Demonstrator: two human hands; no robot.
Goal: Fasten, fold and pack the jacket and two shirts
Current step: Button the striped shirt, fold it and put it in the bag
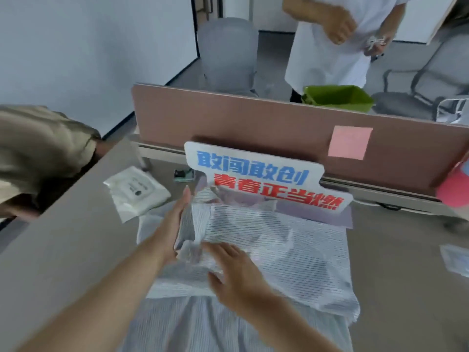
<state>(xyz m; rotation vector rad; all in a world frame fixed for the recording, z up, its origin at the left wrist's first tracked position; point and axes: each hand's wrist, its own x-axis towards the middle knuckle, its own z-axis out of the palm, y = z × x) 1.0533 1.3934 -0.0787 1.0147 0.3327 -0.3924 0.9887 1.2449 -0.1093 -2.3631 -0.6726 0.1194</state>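
One dark-striped shirt [279, 240], left hand [175, 222], right hand [236, 270]

- A grey desk [396, 250] runs back to a brown partition [253, 118] along its far edge.
- A folded white striped shirt [279, 240] lies mid-desk, its near edge overlapping a paler striped garment [203, 323] spread toward the front.
- A sealed white packet [137, 193] lies to the left, apart from the shirt.
- A lettered sign [264, 177] stands just behind the shirt, against the partition.
- A small dark item [184, 175] sits left of the sign, too blurred to identify.
- A clear packet [455, 260] lies at the right edge.
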